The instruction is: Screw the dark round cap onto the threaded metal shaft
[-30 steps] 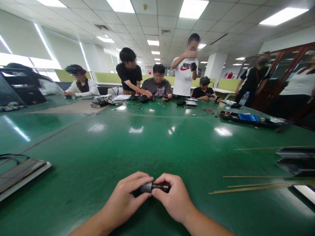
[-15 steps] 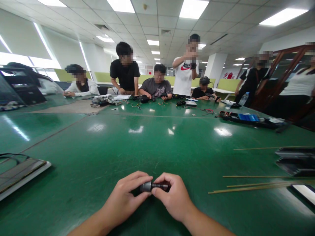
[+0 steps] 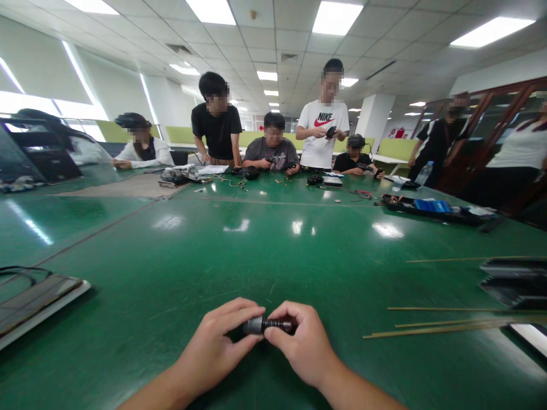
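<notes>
Near the front edge of the view, a dark grey cylindrical part (image 3: 254,325) lies sideways between my hands. From its right end a narrower black shaft with metal rings (image 3: 277,324) sticks out. My left hand (image 3: 222,336) pinches the wide body, fingers on top and thumb below. My right hand (image 3: 301,336) is closed around the ringed shaft, its thumb and fingertips close to where the shaft meets the body. The shaft's far end is partly hidden inside my right hand. Both hands are just over the green tabletop (image 3: 256,262).
At left sits a flat panel (image 3: 43,302) with black cables. Thin sticks (image 3: 431,329) and black parts (image 3: 513,279) lie at right. A black tray with blue packs (image 3: 431,206) is farther back. Several people are around the far side, among electronics and a plastic bottle (image 3: 424,172).
My hands and the cylindrical part look almost unmoved. Across the table, the standing person in white has lowered a dark handheld object from head height to the chest.
</notes>
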{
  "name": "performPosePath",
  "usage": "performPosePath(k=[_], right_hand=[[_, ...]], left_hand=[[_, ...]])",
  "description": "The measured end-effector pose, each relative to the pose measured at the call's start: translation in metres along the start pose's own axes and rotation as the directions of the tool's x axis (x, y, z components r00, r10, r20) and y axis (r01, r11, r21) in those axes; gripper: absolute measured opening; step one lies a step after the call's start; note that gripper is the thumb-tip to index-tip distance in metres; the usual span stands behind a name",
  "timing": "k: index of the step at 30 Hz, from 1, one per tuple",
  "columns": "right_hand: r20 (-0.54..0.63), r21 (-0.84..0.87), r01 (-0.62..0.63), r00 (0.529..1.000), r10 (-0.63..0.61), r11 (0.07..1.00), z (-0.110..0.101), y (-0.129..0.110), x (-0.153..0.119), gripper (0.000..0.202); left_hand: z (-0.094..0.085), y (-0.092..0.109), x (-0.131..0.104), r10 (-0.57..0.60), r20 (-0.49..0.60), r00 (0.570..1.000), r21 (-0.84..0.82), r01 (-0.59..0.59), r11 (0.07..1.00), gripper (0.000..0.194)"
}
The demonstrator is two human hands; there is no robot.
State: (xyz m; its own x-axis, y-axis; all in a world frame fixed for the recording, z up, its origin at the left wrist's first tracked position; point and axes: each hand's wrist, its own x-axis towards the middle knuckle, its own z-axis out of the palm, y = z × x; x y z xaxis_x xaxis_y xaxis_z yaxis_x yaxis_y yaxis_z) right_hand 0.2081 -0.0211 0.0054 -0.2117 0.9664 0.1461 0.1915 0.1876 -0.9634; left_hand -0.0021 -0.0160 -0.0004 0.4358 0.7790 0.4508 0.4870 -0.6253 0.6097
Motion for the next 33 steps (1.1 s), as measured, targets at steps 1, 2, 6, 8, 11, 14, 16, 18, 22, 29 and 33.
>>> performPosePath(k=[1, 2, 6, 8, 11, 14, 16, 18, 22, 29, 33], right_hand=[[0.0, 0.0, 0.0, 1.0, 0.0, 1.0, 0.0, 0.0001, 0.0001, 0.005], [-0.001, -0.001, 0.0, 1.0, 0.0, 1.0, -0.0001, 0.0001, 0.0001, 0.005], [-0.007, 0.0, 0.002, 1.0, -0.002, 1.0, 0.0002, 0.0003, 0.0006, 0.004], [-0.007, 0.003, -0.002, 1.0, 0.002, 1.0, 0.0006, 0.0003, 0.0007, 0.004], [-0.003, 0.005, -0.001, 1.0, 0.001, 1.0, 0.0012, 0.0004, 0.0004, 0.004], [-0.005, 0.002, -0.002, 1.0, 0.002, 1.0, 0.0012, 0.0006, 0.0002, 0.004], [-0.007, -0.001, -0.004, 1.0, 0.004, 1.0, 0.0009, 0.0005, 0.0005, 0.004], [-0.009, 0.001, -0.003, 1.0, 0.003, 1.0, 0.0007, 0.0, 0.0009, 0.004], [-0.009, 0.012, -0.001, 1.0, 0.001, 1.0, 0.0003, -0.0015, 0.0014, 0.004], [-0.006, 0.006, 0.0, 1.0, 0.0, 1.0, 0.0002, -0.0011, 0.0005, 0.004], [-0.008, -0.017, 0.004, 1.0, -0.004, 1.0, -0.0002, -0.0011, 0.0004, 0.003]], left_hand=[[0.0001, -0.0005, -0.0002, 0.002, 0.0, 1.0, 0.002, -0.002, 1.0, 0.034], [0.0003, -0.0011, -0.0005, 0.006, -0.002, 1.0, 0.002, -0.006, 1.0, 0.034], [0.0003, -0.0022, -0.0008, 0.015, -0.01, 1.0, -0.001, -0.015, 1.0, 0.035], [-0.0006, -0.0014, -0.0003, 0.013, -0.011, 1.0, 0.0, -0.013, 1.0, 0.035], [-0.0021, 0.0001, 0.0006, 0.015, -0.009, 1.0, -0.002, -0.015, 1.0, 0.035], [-0.0027, -0.0001, 0.0003, 0.016, -0.008, 1.0, -0.007, -0.016, 1.0, 0.034], [-0.0024, -0.0011, -0.0004, 0.018, -0.007, 1.0, -0.006, -0.018, 1.0, 0.035], [-0.002, -0.0021, -0.0011, 0.018, -0.009, 1.0, 0.0, -0.018, 1.0, 0.036], [-0.0022, -0.0019, -0.0012, 0.017, -0.015, 1.0, 0.0, -0.017, 1.0, 0.036], [-0.0034, 0.0005, 0.0004, 0.017, -0.021, 1.0, 0.002, -0.017, 1.0, 0.034], [-0.0032, -0.0001, 0.0, 0.018, -0.029, 0.999, 0.011, -0.018, 1.0, 0.033]])
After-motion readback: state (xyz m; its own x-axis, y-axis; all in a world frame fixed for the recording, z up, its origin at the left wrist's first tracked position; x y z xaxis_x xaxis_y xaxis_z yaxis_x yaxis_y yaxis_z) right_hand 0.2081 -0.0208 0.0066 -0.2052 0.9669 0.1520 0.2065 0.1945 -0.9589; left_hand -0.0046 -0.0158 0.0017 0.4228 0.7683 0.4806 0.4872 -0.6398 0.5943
